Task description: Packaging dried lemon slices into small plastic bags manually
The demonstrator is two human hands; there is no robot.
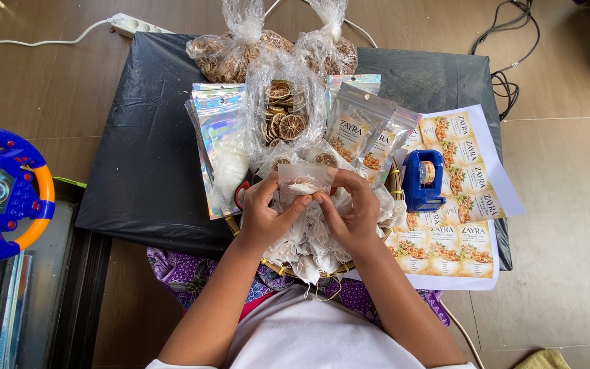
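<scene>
Head camera looks straight down, and both hands are up over the basket. The left hand (265, 217) pinches the left edge of a small clear sachet (304, 183), thumb and fingers closed on it. The right hand (351, 212) pinches the same sachet on its right side, fingers curled in tight. The sachet sits between the two hands, held just above a heap of white filter bags (306, 239), with a little pale filling visible inside it. That heap fills a round woven basket (276, 266) resting at the near edge of the black-covered table (138, 150).

Beyond the hands, an open clear bag of dried citrus slices (283, 116) stands upright. To its left lies a stack of shiny holographic pouches (218, 130); to its right lean a few labelled pouches with clear windows (363, 137). Two knotted plastic bags of dried pieces (240, 51) sit at the far edge of the table. On the right, a blue tape dispenser (423, 181) rests on sheets of printed labels (459, 205). Off to the left, well apart from the table, lies a blue and orange toy steering wheel (5, 195). A white power strip (134, 24) lies on the floor at top left.
</scene>
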